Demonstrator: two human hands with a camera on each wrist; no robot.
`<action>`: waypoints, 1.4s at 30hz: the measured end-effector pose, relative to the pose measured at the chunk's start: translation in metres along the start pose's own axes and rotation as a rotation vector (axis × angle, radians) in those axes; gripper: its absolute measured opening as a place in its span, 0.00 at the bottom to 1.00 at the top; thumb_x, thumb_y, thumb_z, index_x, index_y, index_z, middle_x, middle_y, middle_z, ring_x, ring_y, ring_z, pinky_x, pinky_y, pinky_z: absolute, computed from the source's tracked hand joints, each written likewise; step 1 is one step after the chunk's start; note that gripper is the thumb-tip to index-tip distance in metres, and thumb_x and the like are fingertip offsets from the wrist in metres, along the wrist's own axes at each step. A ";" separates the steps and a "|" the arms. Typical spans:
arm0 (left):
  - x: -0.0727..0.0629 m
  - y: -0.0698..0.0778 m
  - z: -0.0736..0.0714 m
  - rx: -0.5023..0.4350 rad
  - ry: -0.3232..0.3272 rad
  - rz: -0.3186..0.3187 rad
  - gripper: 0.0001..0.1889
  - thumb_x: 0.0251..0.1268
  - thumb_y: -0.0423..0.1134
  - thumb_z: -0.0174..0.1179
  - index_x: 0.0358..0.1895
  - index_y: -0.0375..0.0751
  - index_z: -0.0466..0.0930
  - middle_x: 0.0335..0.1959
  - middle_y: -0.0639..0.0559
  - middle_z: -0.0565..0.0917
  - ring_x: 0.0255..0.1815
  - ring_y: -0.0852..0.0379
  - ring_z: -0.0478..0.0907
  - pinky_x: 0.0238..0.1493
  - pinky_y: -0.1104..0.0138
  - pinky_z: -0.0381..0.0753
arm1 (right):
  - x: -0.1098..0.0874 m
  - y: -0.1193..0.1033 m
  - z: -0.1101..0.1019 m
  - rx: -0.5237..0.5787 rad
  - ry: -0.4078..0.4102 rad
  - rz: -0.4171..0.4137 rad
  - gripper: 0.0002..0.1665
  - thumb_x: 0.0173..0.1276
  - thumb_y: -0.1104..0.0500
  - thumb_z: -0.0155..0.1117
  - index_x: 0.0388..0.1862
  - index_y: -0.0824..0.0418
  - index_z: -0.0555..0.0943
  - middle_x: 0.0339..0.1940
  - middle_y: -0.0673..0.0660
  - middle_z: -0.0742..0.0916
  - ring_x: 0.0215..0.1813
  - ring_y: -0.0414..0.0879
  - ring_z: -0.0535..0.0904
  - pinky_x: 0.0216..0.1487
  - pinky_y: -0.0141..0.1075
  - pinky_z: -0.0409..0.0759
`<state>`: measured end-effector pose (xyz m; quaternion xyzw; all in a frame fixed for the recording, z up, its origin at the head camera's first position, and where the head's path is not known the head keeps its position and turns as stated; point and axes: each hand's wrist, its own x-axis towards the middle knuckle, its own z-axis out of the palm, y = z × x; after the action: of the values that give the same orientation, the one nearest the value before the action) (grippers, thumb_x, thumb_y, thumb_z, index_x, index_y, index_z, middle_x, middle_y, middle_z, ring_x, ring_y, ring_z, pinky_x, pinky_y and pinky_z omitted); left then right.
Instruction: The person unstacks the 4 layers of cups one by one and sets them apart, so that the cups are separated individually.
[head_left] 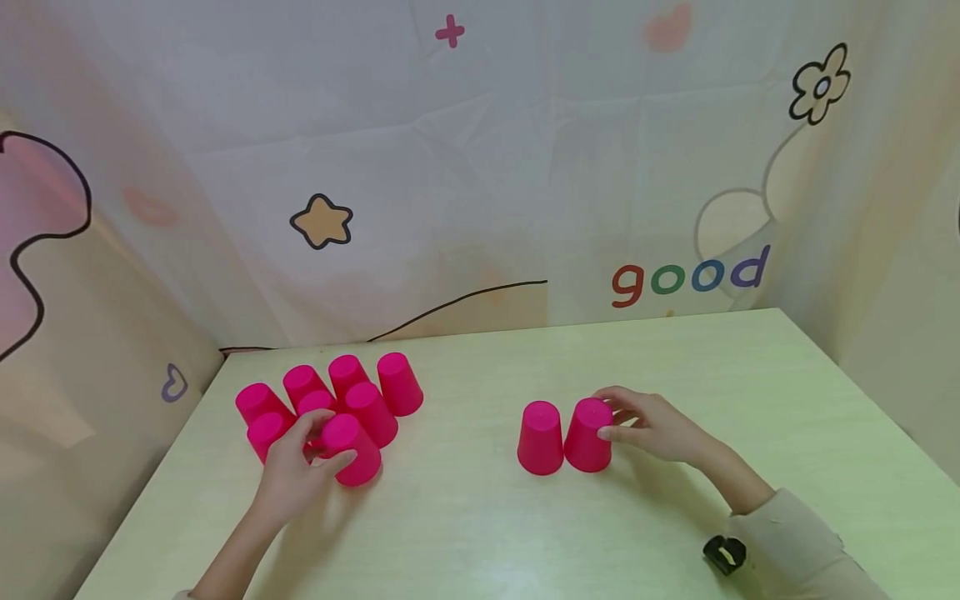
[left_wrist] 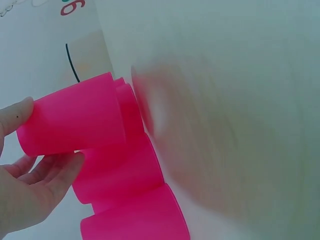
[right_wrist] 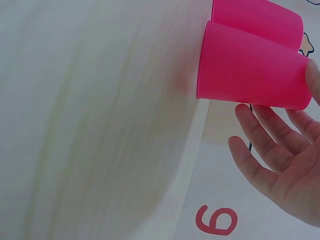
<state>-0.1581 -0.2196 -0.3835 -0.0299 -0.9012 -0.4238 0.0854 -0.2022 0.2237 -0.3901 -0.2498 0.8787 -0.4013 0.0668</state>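
My left hand (head_left: 296, 467) grips an upside-down pink cup (head_left: 352, 450) at the front of a cluster on the left. In the left wrist view its thumb lies near the narrow end of that cup (left_wrist: 75, 117), with the fingers on the opposite side. Whether this cup's rim touches the table is unclear. Right of centre, my right hand (head_left: 652, 425) holds another upside-down pink cup (head_left: 588, 437) between thumb and fingers, also seen as the nearer cup (right_wrist: 252, 70) in the right wrist view. Close beside it on the left stands a matching cup (head_left: 540, 437).
Several more upside-down pink cups, among them a far one (head_left: 400, 383) and a left one (head_left: 262, 402), crowd the left of the pale table (head_left: 465, 533). A small black object (head_left: 724, 554) lies near the right sleeve. A printed curtain (head_left: 480, 183) hangs behind.
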 end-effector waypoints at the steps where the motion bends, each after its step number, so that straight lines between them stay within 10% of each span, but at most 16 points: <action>1: 0.000 -0.001 0.000 -0.003 -0.004 -0.009 0.29 0.50 0.35 0.67 0.56 0.37 0.67 0.47 0.44 0.74 0.45 0.49 0.72 0.37 0.70 0.77 | 0.000 0.000 0.000 -0.002 0.001 0.000 0.27 0.59 0.57 0.64 0.56 0.65 0.70 0.47 0.59 0.79 0.48 0.56 0.76 0.41 0.40 0.78; 14: 0.003 -0.014 0.000 0.013 -0.011 0.015 0.31 0.50 0.30 0.66 0.59 0.32 0.63 0.52 0.39 0.72 0.49 0.44 0.72 0.43 0.59 0.79 | 0.000 -0.004 -0.002 0.013 0.002 -0.001 0.26 0.60 0.58 0.64 0.55 0.65 0.70 0.47 0.60 0.79 0.48 0.55 0.76 0.42 0.41 0.79; 27: -0.001 0.015 -0.005 0.138 0.081 0.256 0.33 0.45 0.29 0.68 0.58 0.30 0.64 0.53 0.37 0.72 0.51 0.40 0.71 0.44 0.49 0.77 | 0.000 0.001 0.000 0.007 -0.003 0.002 0.26 0.60 0.57 0.64 0.55 0.64 0.70 0.46 0.58 0.80 0.47 0.53 0.77 0.41 0.38 0.78; 42: 0.010 0.051 0.042 0.045 -0.060 0.346 0.32 0.45 0.33 0.70 0.57 0.36 0.68 0.53 0.46 0.74 0.52 0.48 0.73 0.47 0.56 0.77 | 0.001 0.003 0.000 0.006 -0.001 0.012 0.27 0.59 0.56 0.64 0.55 0.64 0.70 0.46 0.58 0.80 0.47 0.54 0.76 0.42 0.40 0.78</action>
<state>-0.1673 -0.1546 -0.3690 -0.1953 -0.8940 -0.3815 0.1309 -0.2041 0.2248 -0.3925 -0.2446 0.8789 -0.4034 0.0701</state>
